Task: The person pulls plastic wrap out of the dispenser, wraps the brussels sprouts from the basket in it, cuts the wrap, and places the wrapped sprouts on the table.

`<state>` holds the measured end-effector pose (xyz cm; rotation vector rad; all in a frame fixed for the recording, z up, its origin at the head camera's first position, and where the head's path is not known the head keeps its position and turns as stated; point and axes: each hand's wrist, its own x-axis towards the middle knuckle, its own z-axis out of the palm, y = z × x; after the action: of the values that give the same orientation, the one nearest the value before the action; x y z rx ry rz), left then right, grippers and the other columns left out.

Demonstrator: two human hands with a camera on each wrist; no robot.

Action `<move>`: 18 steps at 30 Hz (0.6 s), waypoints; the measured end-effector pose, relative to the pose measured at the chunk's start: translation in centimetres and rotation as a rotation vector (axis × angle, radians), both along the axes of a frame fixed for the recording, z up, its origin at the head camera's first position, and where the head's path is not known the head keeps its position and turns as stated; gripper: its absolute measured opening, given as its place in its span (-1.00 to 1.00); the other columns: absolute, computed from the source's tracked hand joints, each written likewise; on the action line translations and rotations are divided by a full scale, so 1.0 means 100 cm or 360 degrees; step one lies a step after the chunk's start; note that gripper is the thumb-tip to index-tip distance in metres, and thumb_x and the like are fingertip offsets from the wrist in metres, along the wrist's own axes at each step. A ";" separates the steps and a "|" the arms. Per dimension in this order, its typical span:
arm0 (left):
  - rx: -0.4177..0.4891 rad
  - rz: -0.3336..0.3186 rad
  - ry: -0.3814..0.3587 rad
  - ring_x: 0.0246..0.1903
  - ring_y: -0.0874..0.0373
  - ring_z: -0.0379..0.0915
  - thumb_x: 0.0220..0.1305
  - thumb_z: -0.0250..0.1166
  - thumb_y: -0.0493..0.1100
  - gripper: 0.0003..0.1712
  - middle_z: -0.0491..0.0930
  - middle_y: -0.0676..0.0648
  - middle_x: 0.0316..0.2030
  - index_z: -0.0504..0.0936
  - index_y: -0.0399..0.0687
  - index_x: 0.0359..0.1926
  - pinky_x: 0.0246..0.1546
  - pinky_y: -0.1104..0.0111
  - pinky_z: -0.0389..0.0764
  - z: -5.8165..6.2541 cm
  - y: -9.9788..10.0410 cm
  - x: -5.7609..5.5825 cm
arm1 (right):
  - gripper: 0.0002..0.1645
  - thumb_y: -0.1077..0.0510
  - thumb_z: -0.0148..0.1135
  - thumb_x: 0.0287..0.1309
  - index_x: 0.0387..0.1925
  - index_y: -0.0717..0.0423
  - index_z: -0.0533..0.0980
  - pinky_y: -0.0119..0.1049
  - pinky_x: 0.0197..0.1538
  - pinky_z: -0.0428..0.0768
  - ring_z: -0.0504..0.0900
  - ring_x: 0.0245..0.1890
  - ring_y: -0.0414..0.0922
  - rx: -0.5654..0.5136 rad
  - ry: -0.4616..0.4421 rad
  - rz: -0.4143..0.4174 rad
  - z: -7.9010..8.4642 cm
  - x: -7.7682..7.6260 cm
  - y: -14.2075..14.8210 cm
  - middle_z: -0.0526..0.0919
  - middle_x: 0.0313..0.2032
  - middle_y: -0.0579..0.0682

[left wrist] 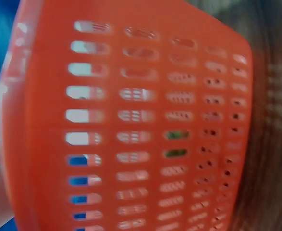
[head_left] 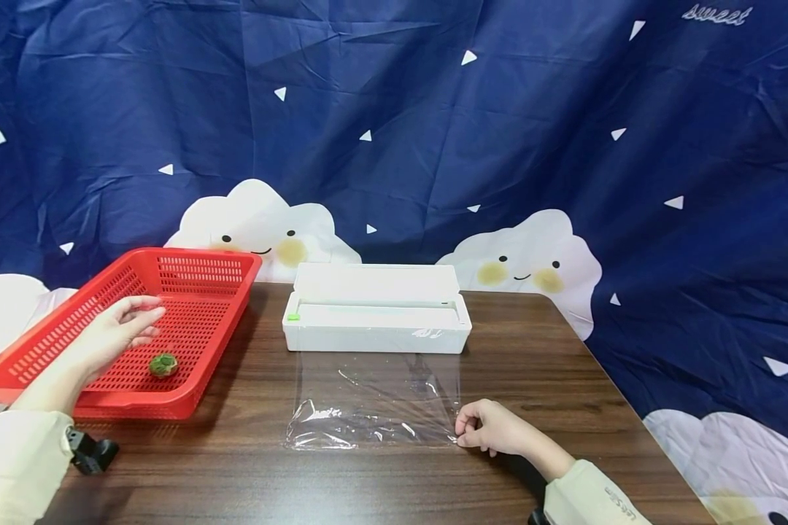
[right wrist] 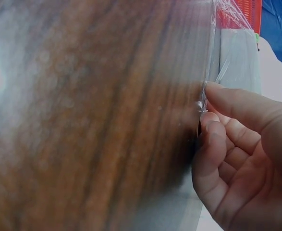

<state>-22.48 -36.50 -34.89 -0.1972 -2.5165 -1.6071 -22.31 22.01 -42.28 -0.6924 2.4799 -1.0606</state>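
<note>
A sheet of clear plastic wrap [head_left: 381, 408] stretches forward from a white dispenser box [head_left: 377, 340] whose lid stands raised. At its near right corner, my right hand [head_left: 492, 429] pinches the wrap between thumb and forefinger; the right wrist view shows the gathered edge at the fingertips. My left hand [head_left: 114, 335] is above the red basket [head_left: 230, 321], fingers loosely bent and holding nothing. Inside the basket, near those fingers, lies a small round green thing [head_left: 163, 365], perhaps a vegetable. Mostly the basket's slotted wall [left wrist: 44, 120] fills the left wrist view.
All this stands on a dark wooden table [head_left: 394, 481], whose right edge slants down toward the lower right. A blue cloth [head_left: 394, 146] with white clouds and triangles hangs behind it. A small green tab [head_left: 293, 317] sits on the box's left end.
</note>
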 end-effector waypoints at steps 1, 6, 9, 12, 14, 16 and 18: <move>-0.0028 0.0005 -0.0033 -0.34 0.41 0.46 0.38 0.03 -0.10 -0.62 0.41 0.36 -0.28 0.25 -0.23 0.08 -0.34 0.49 0.51 -0.001 -0.001 -0.001 | -0.85 0.29 0.33 -0.05 -0.51 0.13 0.47 -0.43 -0.74 0.35 0.33 -0.73 -0.26 0.0001 0.0000 0.0000 0.000 0.000 0.000 0.35 -0.64 -0.14; -0.0152 0.0022 -0.0186 -0.34 0.39 0.46 0.36 0.05 -0.02 -0.38 0.45 0.09 -0.22 0.13 -0.42 0.18 -0.30 0.40 0.54 -0.008 -0.006 -0.006 | -0.85 0.29 0.32 -0.04 -0.51 0.13 0.47 -0.44 -0.74 0.35 0.32 -0.73 -0.27 -0.0005 -0.0002 0.0004 0.000 0.000 0.000 0.35 -0.64 -0.14; -0.0177 0.0029 -0.0239 -0.33 0.37 0.46 0.35 0.07 -0.01 -0.35 0.45 -0.18 -0.12 0.12 -0.43 0.20 -0.28 0.36 0.56 -0.012 -0.009 -0.008 | -0.85 0.30 0.32 -0.04 -0.51 0.14 0.47 -0.44 -0.74 0.34 0.32 -0.73 -0.27 -0.0013 -0.0002 0.0007 0.001 0.000 0.000 0.35 -0.64 -0.14; -0.0215 0.0024 -0.0281 -0.30 0.30 0.47 0.34 0.08 -0.01 -0.33 0.39 -0.38 -0.04 0.11 -0.46 0.21 -0.26 0.32 0.56 -0.015 -0.012 -0.009 | -0.85 0.30 0.32 -0.05 -0.51 0.14 0.47 -0.44 -0.74 0.34 0.32 -0.74 -0.27 -0.0016 -0.0002 0.0007 0.000 0.000 0.000 0.35 -0.64 -0.14; -0.0228 0.0009 -0.0317 -0.25 0.20 0.48 0.35 0.07 -0.01 -0.31 0.36 -0.46 0.00 0.09 -0.48 0.21 -0.24 0.29 0.56 -0.017 -0.014 -0.009 | -0.85 0.31 0.32 -0.05 -0.51 0.13 0.47 -0.44 -0.74 0.35 0.32 -0.74 -0.27 -0.0014 -0.0001 0.0003 0.000 0.000 0.000 0.35 -0.63 -0.14; -0.0236 -0.0007 -0.0358 -0.17 0.07 0.48 0.35 0.07 -0.01 -0.29 0.34 -0.50 0.02 0.07 -0.50 0.22 -0.21 0.26 0.55 -0.020 -0.017 -0.010 | -0.85 0.31 0.32 -0.05 -0.52 0.13 0.47 -0.44 -0.74 0.35 0.32 -0.74 -0.27 -0.0009 0.0001 0.0001 0.000 0.000 0.000 0.35 -0.63 -0.14; -0.0230 -0.0022 -0.0425 -0.10 -0.05 0.46 0.35 0.07 -0.01 -0.28 0.33 -0.52 0.04 0.05 -0.50 0.22 -0.19 0.23 0.54 -0.022 -0.020 -0.011 | -0.85 0.32 0.32 -0.05 -0.52 0.13 0.47 -0.44 -0.74 0.35 0.32 -0.74 -0.27 -0.0007 0.0001 0.0000 -0.001 0.000 0.000 0.35 -0.63 -0.14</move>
<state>-23.55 -38.46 -37.05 -0.0161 -2.8393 -1.5481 -22.33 21.99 -42.34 -0.6944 2.4785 -1.0663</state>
